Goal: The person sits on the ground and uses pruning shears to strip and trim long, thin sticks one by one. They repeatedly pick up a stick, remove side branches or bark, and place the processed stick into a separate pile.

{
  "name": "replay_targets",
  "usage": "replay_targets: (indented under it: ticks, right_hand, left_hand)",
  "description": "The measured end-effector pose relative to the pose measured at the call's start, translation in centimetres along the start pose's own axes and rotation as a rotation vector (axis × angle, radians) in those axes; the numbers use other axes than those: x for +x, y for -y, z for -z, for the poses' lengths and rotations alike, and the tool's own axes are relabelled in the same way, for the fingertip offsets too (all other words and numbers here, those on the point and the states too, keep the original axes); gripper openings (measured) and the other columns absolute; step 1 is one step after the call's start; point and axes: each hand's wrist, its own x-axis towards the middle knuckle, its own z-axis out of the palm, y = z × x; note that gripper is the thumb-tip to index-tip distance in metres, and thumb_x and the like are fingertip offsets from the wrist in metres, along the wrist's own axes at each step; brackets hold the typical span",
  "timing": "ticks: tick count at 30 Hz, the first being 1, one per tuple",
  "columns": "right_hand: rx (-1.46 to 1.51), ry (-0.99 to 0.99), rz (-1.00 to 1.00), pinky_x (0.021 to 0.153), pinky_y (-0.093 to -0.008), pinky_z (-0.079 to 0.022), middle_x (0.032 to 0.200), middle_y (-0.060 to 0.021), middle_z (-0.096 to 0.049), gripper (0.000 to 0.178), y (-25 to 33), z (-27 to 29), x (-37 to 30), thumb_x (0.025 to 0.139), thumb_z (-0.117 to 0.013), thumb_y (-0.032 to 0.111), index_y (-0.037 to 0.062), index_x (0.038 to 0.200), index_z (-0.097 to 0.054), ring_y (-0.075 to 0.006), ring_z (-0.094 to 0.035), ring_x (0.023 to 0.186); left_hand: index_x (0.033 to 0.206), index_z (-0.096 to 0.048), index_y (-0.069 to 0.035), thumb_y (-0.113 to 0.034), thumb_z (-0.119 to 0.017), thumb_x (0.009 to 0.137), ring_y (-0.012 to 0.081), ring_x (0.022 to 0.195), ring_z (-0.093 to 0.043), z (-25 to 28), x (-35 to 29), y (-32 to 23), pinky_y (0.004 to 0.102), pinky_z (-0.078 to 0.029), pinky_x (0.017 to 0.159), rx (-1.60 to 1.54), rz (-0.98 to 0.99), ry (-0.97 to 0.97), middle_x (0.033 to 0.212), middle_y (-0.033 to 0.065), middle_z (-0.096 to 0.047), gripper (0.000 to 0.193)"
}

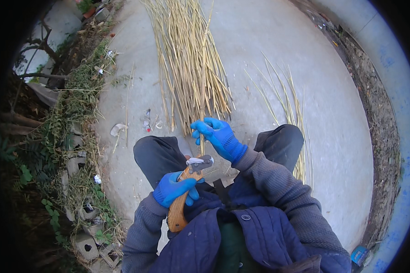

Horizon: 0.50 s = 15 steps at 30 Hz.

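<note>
My left hand (pixel 174 189), in a blue glove, is wrapped around a hand tool (pixel 178 214) with a curved wooden handle and a short metal head. Something white is wrapped or stuck on that head. In front of it, my right hand (pixel 219 138), also blue-gloved, grips a long thin dry cane (pixel 203 75) between thumb and fingers. The cane points away from me, and its near end meets the tool's head; whether it sits inside the head is hard to see. Beyond my hands, a large bundle of similar canes (pixel 182 54) lies on the concrete.
A smaller group of thin canes (pixel 290 102) lies to the right, passing beside my right knee. Weeds (pixel 84 104) and hollow blocks (pixel 86 245) border the left side. A pale blue wall (pixel 394 68) curves along the right, with a blue can (pixel 359 255) near its foot.
</note>
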Motion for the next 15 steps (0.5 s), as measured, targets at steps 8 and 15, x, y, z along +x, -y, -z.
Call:
replay_targets:
  ticks: [8,15]
  right_hand:
    - [0.042,-0.02,-0.02,0.076,-0.0296,-0.053,0.09,-0.0082,-0.065,0.033,-0.9,2.1,-2.6,0.098,-0.057,0.026,-0.0043,0.113,-0.06,-0.0156,-0.063,0.08]
    - [0.06,-0.11,-0.125,0.074,-0.0279,-0.051,0.088,-0.0065,-0.066,0.035,-2.0,2.4,-4.1,0.097,-0.06,0.028,-0.0032,0.112,-0.062,-0.0137,-0.062,0.08]
  left_hand:
    - [0.11,-0.06,0.004,-0.023,-0.063,0.094,0.0164,0.06,-0.065,-0.6,0.8,0.3,0.0284,-0.056,0.056,0.061,0.028,0.08,0.081,0.0131,-0.069,0.032]
    - [0.11,-0.06,0.004,-0.023,-0.063,0.093,0.0155,0.059,-0.065,-1.2,0.7,0.9,0.0272,-0.055,0.056,0.119,0.05,0.058,0.08,0.0128,-0.069,0.032]
